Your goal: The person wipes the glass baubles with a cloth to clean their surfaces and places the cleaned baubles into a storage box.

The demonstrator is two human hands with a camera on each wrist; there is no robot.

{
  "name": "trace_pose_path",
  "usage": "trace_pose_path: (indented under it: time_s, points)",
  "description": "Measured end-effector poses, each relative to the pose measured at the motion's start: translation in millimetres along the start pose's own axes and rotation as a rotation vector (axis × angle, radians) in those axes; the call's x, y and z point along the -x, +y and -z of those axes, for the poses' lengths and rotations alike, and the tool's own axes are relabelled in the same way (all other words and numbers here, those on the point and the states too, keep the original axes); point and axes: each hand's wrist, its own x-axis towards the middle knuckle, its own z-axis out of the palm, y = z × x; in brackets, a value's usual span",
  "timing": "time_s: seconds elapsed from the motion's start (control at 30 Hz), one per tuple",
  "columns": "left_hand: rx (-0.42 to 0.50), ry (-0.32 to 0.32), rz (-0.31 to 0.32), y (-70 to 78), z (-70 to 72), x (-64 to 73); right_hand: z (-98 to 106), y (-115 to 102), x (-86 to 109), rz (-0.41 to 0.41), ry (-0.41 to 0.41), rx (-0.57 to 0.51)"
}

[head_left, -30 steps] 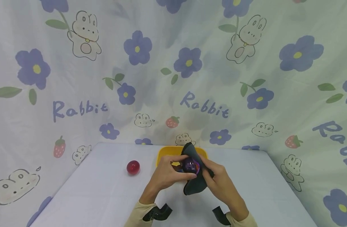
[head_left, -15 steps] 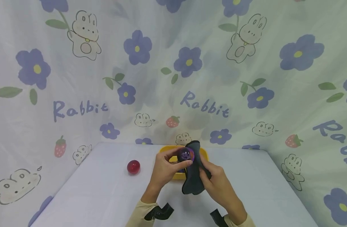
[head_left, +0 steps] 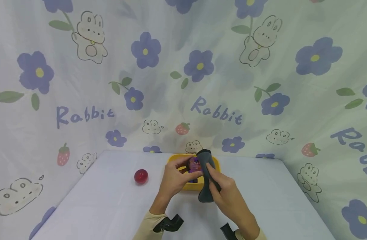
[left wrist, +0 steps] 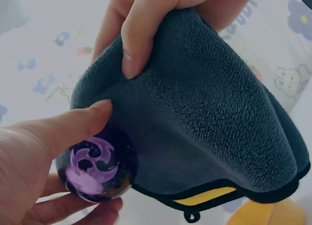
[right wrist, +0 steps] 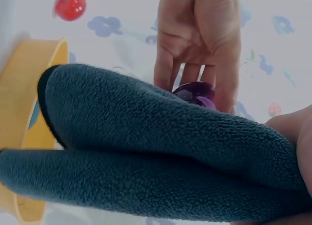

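Note:
My left hand holds a glossy dark purple ball with a lighter purple swirl emblem, thumb on top and fingers beneath. In my right hand is a folded grey-blue plush cloth with black edging and a yellow tag, pinched between thumb and fingers. The cloth lies against the ball's right side. From the right wrist view, the cloth covers much of the ball. Both hands are raised over the near side of a yellow tray.
A shiny red ball sits on the white tabletop, left of the tray. Something dark, too hidden to name, is inside the tray. A patterned curtain hangs behind and beside the table.
The purple ball has moved up and slightly left, and its visible face has turned. The cloth, spread behind the ball earlier, now looks narrower and overlaps its right side. The red ball stays put.

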Motion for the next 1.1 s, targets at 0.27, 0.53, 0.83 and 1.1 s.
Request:
trace_pose_path:
  time_s: [0.27,0.53,0.83,1.1]
  points:
    - [-0.024,-0.100,0.028,-3.2,1.3,0.2,-1,2,1.9,0.024,-0.001,0.063]
    - [-0.069,-0.194,-0.031,1.7,2.8,3.4,2,13,0.5,0.076,0.003,0.043]
    - [-0.128,-0.187,-0.031,4.0,3.2,7.2,5,27,3.1,-0.033,-0.048,-0.100]
    - [0.002,-0.182,-0.037,5.5,3.9,7.1,5,30,3.7,-0.131,-0.059,-0.209]
